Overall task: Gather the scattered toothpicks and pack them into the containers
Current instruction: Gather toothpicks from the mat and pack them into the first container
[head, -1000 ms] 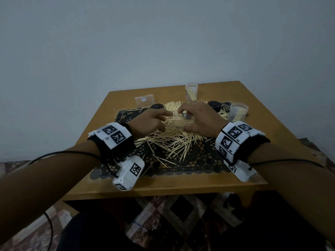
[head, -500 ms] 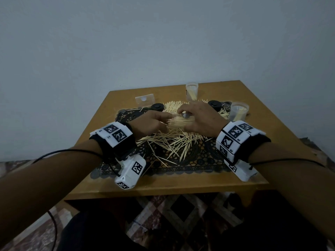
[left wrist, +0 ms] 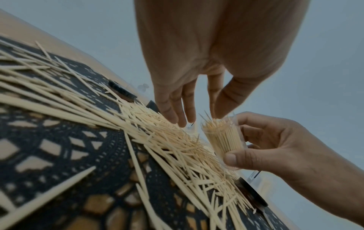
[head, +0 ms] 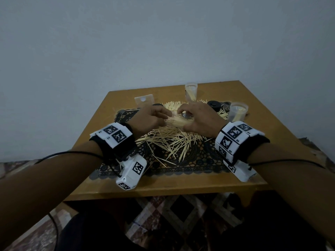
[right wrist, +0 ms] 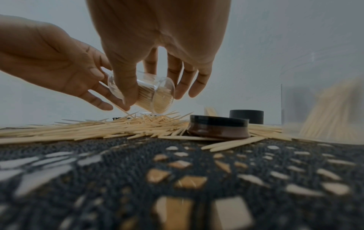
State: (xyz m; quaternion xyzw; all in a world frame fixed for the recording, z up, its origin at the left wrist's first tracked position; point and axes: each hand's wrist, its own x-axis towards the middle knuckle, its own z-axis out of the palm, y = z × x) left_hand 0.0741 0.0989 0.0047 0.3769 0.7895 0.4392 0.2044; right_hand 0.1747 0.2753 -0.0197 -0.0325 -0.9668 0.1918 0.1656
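Observation:
Loose toothpicks (head: 174,142) lie heaped on a black lace mat (head: 199,160). My right hand (head: 197,120) grips a clear container (head: 178,122) packed with toothpicks, tilted on its side just above the pile. In the right wrist view its thumb crosses the container (right wrist: 155,96) and the fingers curl behind it. My left hand (head: 150,118) reaches in from the left. Its straight fingers (left wrist: 177,115) touch the toothpick tips at the container's mouth (left wrist: 222,140) and hold nothing I can see.
Two more clear containers partly filled with toothpicks stand at the back (head: 190,92) and back right (head: 237,112). Dark round lids (head: 214,104) (right wrist: 216,127) lie on the mat among the toothpicks. A clear box (head: 144,100) sits back left on the wooden table (head: 181,183).
Both hands stay over the pile with the container between them. The left fingers have shifted slightly closer to its mouth.

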